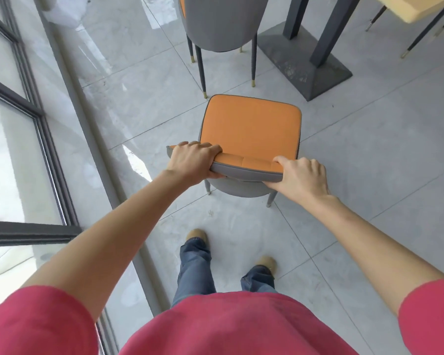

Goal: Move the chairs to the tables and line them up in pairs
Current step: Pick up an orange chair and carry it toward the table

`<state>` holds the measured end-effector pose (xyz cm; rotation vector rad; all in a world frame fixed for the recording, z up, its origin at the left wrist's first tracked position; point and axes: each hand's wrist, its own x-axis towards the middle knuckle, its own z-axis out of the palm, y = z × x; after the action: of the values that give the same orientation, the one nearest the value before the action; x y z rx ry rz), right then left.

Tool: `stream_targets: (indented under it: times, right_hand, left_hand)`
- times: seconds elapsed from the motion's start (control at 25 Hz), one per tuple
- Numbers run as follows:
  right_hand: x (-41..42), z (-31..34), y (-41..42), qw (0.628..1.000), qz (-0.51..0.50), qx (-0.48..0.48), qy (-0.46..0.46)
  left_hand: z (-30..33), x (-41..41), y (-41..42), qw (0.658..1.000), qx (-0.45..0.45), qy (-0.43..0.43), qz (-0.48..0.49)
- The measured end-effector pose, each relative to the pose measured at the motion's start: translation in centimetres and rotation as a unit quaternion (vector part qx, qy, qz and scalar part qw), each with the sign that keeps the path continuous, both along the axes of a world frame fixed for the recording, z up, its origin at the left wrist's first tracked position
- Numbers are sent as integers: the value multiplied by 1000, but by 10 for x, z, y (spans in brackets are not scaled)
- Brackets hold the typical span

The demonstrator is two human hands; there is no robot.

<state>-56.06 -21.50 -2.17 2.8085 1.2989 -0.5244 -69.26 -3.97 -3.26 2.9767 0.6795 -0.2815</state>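
Observation:
A chair with an orange seat [250, 124] and a grey-backed rest stands on the tiled floor just in front of me. My left hand [194, 160] grips the left end of its backrest top edge, fingers curled over the front. My right hand [301, 176] grips the right end the same way. A second chair [222, 21], grey back toward me, stands further ahead beside the dark pedestal base [305, 60] of a table. A pale yellow tabletop corner [415, 6] shows at the top right.
A glass wall with dark frames [36, 119] runs along the left, with a grey floor strip beside it. Thin chair legs [420, 34] with gold tips show at the top right. My feet [231, 252] are on open grey tiles behind the chair.

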Motion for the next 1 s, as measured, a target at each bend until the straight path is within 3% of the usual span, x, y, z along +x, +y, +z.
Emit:
stream_targets:
  times: [0.52,1.0]
  right_hand:
    - [-46,-9,115,990,-137,20,-33]
    - [37,-16,178,985,-134,65,-88]
  left_hand:
    - [2,9,145,989,-8,49,-142]
    - [1,112,220,985,-16,69,-155]
